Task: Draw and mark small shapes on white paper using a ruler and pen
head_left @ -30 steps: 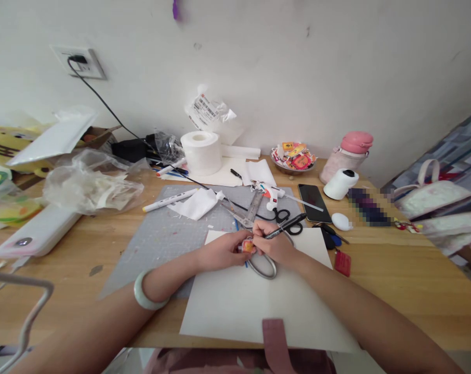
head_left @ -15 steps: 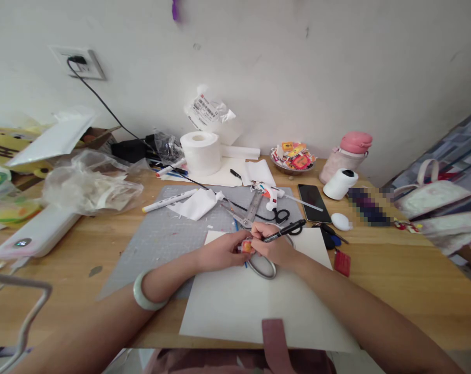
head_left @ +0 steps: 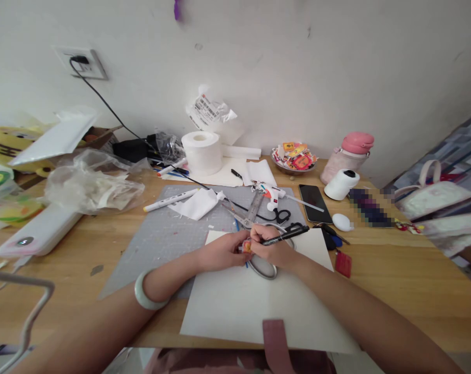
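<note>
Over the white sheet [head_left: 235, 306], my left hand [head_left: 220, 252] pinches a small orange-and-red printed piece [head_left: 247, 247] between thumb and fingers. My right hand [head_left: 274, 250] is closed around a black pen [head_left: 286, 235], its barrel slanting up to the right. The pen's lower end is hidden by my fingers, close to the piece. Beneath the hands lie grey-handled scissors [head_left: 264, 274], their blades pointing up and left. A blue stick [head_left: 236, 225] shows partly behind my fingers.
A white glue gun [head_left: 273, 196] lies on the grey cutting mat [head_left: 153, 249] beside a ruler [head_left: 254, 206]. Behind stand a paper roll [head_left: 201, 158], a bowl [head_left: 293, 170] of printed pieces and a pink bottle [head_left: 344, 156]. A phone [head_left: 314, 203] lies right; a power bank [head_left: 40, 231] left.
The pen in my right hand has tipped slightly lower. My left hand keeps its hold on the small piece, and the whole view has shifted a little.
</note>
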`<state>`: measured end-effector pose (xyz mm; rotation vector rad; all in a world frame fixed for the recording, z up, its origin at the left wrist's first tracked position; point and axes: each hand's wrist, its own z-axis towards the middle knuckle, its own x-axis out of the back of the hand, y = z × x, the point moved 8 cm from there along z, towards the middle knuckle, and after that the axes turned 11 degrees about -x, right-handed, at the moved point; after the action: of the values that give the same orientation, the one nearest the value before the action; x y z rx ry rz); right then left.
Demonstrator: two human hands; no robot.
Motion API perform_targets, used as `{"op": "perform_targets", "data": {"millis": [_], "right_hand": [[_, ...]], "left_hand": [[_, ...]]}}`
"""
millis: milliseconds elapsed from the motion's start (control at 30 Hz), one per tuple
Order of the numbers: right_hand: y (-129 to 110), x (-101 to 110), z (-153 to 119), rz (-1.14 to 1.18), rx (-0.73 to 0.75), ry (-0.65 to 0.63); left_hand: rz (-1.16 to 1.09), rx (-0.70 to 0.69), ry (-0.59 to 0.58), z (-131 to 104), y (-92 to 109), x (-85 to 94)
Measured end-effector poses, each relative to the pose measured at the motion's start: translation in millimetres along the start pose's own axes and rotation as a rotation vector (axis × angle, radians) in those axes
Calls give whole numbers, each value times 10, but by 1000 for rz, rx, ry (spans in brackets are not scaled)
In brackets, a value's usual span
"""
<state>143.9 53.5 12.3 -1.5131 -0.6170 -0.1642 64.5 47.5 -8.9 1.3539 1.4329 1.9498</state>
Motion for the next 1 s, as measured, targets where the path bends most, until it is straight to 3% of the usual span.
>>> {"op": "perform_targets", "data": {"millis": [167,333,1000], "right_hand": [[43,-9,3,53,-58,-20],[-5,1,-4,9,8,9],[7,0,2,12,-8,4]], "left_hand": [[25,0,7,1,13,13],[5,-12,4,4,14,7],[22,-25,18,1,23,15]]}}
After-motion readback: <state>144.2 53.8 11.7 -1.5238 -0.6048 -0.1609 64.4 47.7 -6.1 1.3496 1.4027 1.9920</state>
